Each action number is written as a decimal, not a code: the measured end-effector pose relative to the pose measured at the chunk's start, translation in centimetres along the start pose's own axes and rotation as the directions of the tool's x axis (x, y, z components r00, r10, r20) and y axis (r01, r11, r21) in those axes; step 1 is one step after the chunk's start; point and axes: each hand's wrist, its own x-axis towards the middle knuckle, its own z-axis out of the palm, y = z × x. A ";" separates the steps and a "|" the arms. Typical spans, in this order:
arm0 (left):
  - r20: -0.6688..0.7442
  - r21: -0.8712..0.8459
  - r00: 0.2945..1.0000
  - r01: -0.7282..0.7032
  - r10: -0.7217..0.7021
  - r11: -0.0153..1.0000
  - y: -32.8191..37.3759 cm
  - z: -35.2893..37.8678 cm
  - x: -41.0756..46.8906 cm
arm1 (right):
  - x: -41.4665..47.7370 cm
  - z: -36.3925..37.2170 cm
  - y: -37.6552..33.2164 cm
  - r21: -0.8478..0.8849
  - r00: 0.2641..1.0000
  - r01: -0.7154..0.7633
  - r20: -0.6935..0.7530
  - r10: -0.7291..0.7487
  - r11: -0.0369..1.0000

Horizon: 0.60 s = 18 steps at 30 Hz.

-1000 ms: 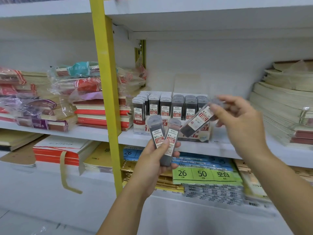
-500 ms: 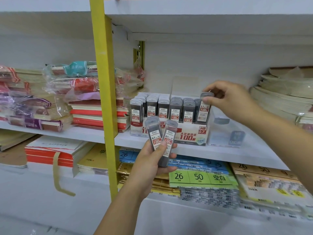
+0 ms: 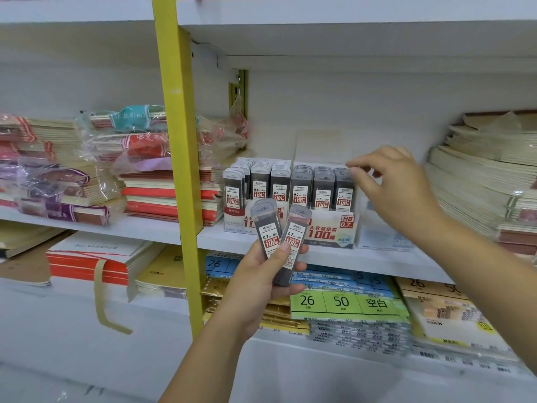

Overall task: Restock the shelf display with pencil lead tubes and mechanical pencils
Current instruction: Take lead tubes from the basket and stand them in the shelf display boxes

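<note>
Seemingly well advanced, the head view shows the white cardboard display box labelled 0.7 (image 3: 325,228) on the white middle shelf (image 3: 334,257) with its three rows of grey plastic lead tubes (image 3: 321,189) looking nearly full. The right hand (image 3: 398,187) hovers at the far right row, fingers (image 3: 360,165) loosely pinched on nothing I can see. Nearer, the left hand (image 3: 258,280) grips two more grey 0.7 tubes (image 3: 279,237), not yet shelved; no mechanical pencils are visible.
</note>
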 end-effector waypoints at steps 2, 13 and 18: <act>0.011 0.003 1.000 0.003 -0.003 1.000 0.1 0.1 -0.2 | -2.7 0.1 -2.1 0.272 1.000 -0.021 0.008 0.020 0.962; -0.024 -0.051 0.997 0.075 -0.076 0.996 0.3 -0.1 -0.5 | -5.4 1.9 -5.4 0.684 0.921 -0.378 0.344 0.181 0.624; -0.061 -0.026 0.995 0.077 -0.078 0.997 0.6 -0.5 -0.1 | -1.9 -1.7 -3.0 0.610 0.991 -0.113 0.017 0.130 0.784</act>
